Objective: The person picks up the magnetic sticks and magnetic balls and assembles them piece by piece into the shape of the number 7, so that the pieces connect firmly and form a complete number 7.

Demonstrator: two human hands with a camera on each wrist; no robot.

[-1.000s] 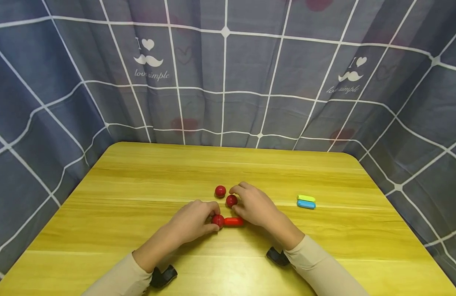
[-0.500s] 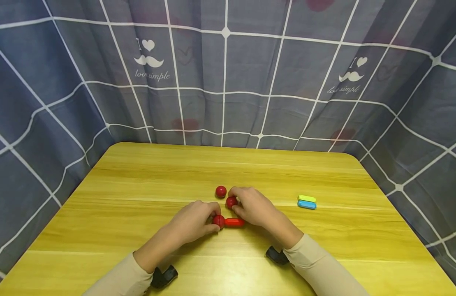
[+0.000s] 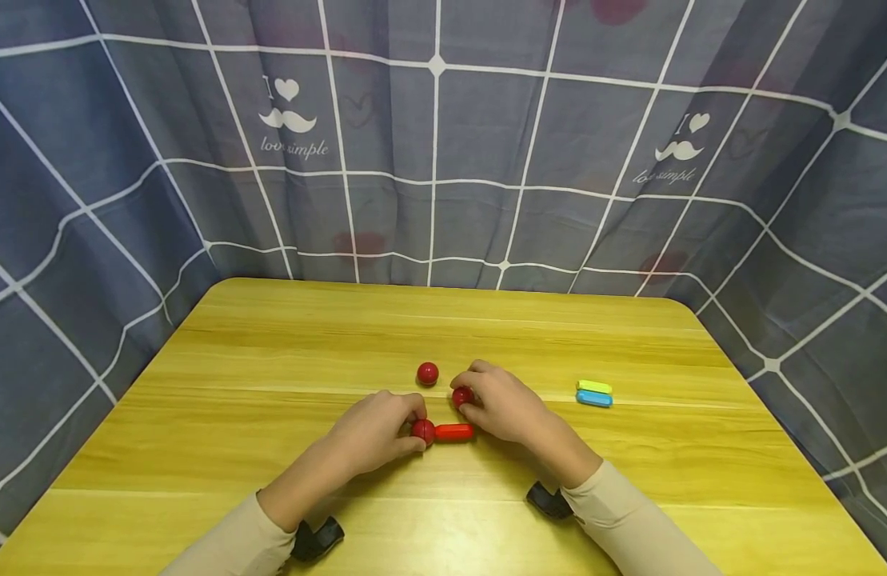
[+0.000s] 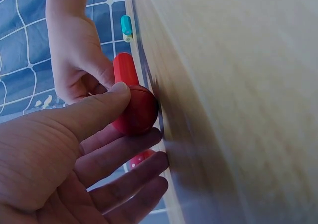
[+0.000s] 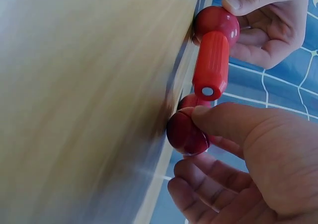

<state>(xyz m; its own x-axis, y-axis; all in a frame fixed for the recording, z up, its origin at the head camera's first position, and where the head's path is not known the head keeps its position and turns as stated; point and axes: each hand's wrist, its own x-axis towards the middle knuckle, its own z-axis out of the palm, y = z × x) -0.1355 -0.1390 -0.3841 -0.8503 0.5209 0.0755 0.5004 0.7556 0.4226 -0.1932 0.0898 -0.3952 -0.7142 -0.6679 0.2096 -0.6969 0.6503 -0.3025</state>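
My left hand (image 3: 371,432) pinches a dark red ball (image 4: 141,112) between thumb and fingers, low at the tabletop. From that ball a bright red ribbed rod (image 3: 453,432) points right, toward my other hand. The right wrist view shows a silvery disc (image 5: 207,91) in the rod's free end. My right hand (image 3: 504,400) grips a second dark red ball (image 5: 186,132), thumb on one side and fingertips on the other. This ball lies just beyond the rod's end, apart from it. A third red ball (image 3: 427,374) stands loose on the table behind both hands.
The yellow wood-grain table (image 3: 306,336) carries a lime-green rod (image 3: 594,386) and a blue rod (image 3: 594,398) side by side at the right. A grey-blue checked curtain (image 3: 479,144) hangs behind and along both sides. Black wrist straps (image 3: 317,540) show below the sleeves.
My right hand's fingers have closed on the second ball and drawn it slightly right and nearer, away from the third ball. The left hand and its rod stay in place.
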